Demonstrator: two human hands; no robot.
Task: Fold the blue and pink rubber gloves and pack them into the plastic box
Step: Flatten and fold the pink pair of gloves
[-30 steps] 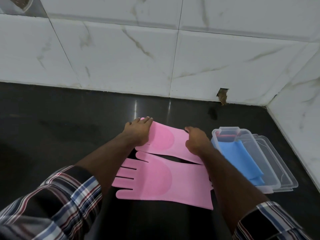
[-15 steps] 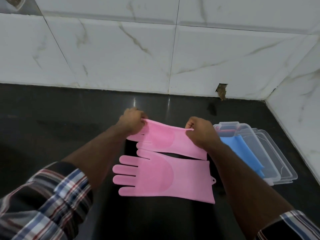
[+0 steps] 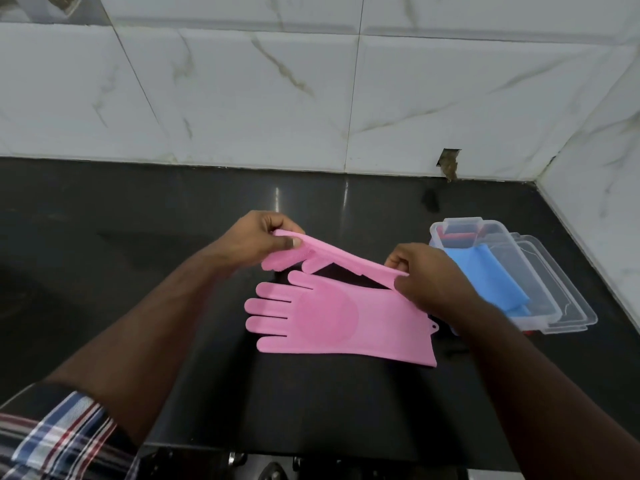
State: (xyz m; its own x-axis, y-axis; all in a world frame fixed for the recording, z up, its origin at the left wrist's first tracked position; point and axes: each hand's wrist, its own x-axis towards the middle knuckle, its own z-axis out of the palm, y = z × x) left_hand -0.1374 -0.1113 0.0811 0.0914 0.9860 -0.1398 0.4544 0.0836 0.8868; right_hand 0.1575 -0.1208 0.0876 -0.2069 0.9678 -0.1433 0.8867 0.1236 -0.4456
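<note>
Dark bench [image 3: 104, 271] below marble tiles. Left hand [image 3: 256, 242] and right hand [image 3: 426, 282], each grip pinching one end of lifted pink glove [image 3: 332, 259], above second pink glove [image 3: 346, 320] beside plastic box [image 3: 540, 271] holding blue gloves [image 3: 491, 275]. Soft, floppy, probably grippy rubber: best held at cuff and fingertips.

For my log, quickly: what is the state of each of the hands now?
Left hand: closed, pinching the finger end of the lifted pink glove.
Right hand: closed, gripping the cuff end of that glove.

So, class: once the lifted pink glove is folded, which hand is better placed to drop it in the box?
Right hand: it grips the glove beside the box; left hand is farther.
</note>
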